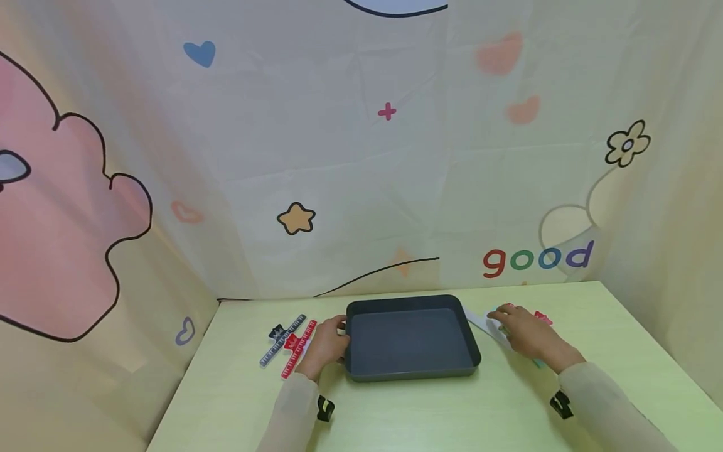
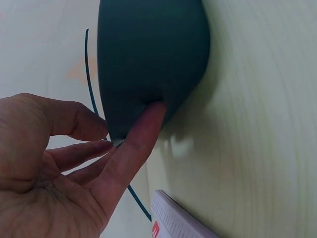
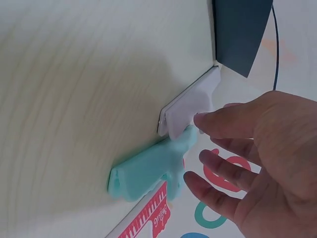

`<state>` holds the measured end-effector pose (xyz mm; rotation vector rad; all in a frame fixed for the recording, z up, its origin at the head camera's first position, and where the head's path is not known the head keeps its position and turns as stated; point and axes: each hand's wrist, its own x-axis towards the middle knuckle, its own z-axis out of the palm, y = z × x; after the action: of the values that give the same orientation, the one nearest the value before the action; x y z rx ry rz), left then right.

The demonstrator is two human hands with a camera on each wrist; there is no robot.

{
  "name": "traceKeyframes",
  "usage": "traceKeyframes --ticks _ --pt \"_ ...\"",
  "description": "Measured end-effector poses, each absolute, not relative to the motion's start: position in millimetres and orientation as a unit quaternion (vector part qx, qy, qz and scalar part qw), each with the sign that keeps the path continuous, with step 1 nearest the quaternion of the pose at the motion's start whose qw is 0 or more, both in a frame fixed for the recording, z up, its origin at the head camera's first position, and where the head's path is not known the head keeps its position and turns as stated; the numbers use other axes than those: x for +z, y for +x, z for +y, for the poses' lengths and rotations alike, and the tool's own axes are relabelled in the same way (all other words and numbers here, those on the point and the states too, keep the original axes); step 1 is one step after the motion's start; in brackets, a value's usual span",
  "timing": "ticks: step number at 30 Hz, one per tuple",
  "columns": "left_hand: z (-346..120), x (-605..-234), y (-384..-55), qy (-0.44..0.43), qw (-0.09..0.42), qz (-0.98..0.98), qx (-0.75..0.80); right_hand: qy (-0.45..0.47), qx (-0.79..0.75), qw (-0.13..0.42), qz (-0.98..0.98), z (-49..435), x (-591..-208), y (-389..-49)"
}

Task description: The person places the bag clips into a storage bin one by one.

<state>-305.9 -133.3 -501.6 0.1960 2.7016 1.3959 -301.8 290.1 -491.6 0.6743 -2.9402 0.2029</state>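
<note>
A dark grey rectangular tray [image 1: 412, 342] lies flat on the table. My left hand [image 1: 324, 345] is at its left end and grips the wall; in the left wrist view one finger [image 2: 143, 134] presses the outer side while other fingertips meet the rim. My right hand [image 1: 528, 336] hovers over several clips right of the tray, fingers loosely bent and apart, holding nothing. Below it in the right wrist view lie a white clip [image 3: 190, 106], a teal clip [image 3: 148, 171] and a red clip with a piano-key strip [image 3: 148, 213]. The white clip is nearest the thumb.
Left of the left hand lie a black piano-key clip [image 1: 282, 342] and a red piano-key clip [image 1: 299, 348], side by side. A printed curtain [image 1: 350, 176] hangs behind the light wooden table [image 1: 423, 414] and along its sides. Each wrist wears a black band.
</note>
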Motion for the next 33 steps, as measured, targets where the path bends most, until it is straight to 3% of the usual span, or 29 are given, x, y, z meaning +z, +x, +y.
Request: traceKeyframes --ticks 18,33 --pt "-134.6 -498.3 -304.2 0.063 0.069 0.876 0.474 0.269 0.041 0.077 -0.959 292.6 -495.9 -318.8" --pt "-136.5 -501.4 -307.1 0.059 0.082 0.871 0.48 0.263 0.02 0.042 -0.964 289.7 -497.8 -328.9"
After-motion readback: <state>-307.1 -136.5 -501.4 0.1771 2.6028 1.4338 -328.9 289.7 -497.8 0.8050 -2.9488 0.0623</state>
